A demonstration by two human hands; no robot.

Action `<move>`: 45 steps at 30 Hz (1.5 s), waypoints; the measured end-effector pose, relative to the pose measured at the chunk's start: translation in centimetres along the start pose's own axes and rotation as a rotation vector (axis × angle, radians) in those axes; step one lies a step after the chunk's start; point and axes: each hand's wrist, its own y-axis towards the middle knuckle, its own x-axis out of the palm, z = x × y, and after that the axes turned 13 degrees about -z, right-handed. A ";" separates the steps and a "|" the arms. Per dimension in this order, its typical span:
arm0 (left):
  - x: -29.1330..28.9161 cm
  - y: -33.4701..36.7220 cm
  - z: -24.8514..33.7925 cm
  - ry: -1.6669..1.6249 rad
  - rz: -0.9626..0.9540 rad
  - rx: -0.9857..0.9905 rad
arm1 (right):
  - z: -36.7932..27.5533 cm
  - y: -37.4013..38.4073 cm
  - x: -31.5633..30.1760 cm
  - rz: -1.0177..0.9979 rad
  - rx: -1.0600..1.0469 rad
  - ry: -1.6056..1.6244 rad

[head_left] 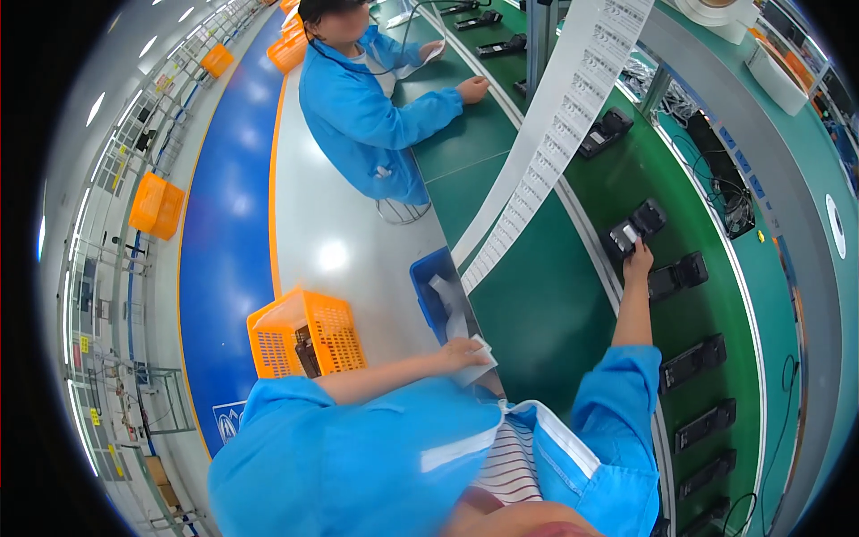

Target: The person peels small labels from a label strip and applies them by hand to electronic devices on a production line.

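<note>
My left hand (463,354) is closed on a small white paper sheet (483,351), held low in front of my body beside the blue bin (429,300). On the green conveyor belt, my right hand (638,260) reaches out to a black handheld device (648,217) with a pale patch on its near end. The fingers are closed at that near end; their far side is hidden. Another black handheld device (677,276) lies just nearer on the belt. Long strips of printed white labels (573,107) hang down from above toward the blue bin.
Several more black devices (693,362) lie in a row along the belt. An orange crate (313,336) with dark items stands on the floor at left. A co-worker in a blue jacket (358,98) sits at the far side of the green table (537,313). A shelf (769,134) runs along the right.
</note>
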 end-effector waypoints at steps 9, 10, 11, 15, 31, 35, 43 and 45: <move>-0.4 -0.6 -1.0 -0.268 0.071 -0.153 | -5.6 -0.3 2.6 0.933 0.133 -1.755; -0.2 -0.6 -0.6 -0.225 0.059 -0.138 | -6.1 -1.7 2.7 0.943 0.132 -1.757; -0.1 -0.4 -0.4 -0.178 0.044 -0.124 | -6.4 -2.9 2.4 0.840 0.319 -1.655; 0.1 -0.3 -1.5 -0.086 0.004 -0.047 | -5.7 -3.8 1.1 0.757 0.546 -1.698; 2.2 -1.3 -0.1 0.083 -0.010 0.020 | -8.4 -16.4 0.5 0.347 0.376 -1.211; 3.8 -0.6 4.1 -0.341 -0.290 -0.095 | -6.3 -29.1 4.4 0.319 0.500 -1.266; 8.5 2.3 5.5 -0.063 -0.576 0.028 | -1.6 -39.3 4.2 0.510 0.513 -1.242; 8.9 2.8 5.6 0.207 -0.609 0.122 | -1.4 -40.7 3.9 0.492 0.420 -1.629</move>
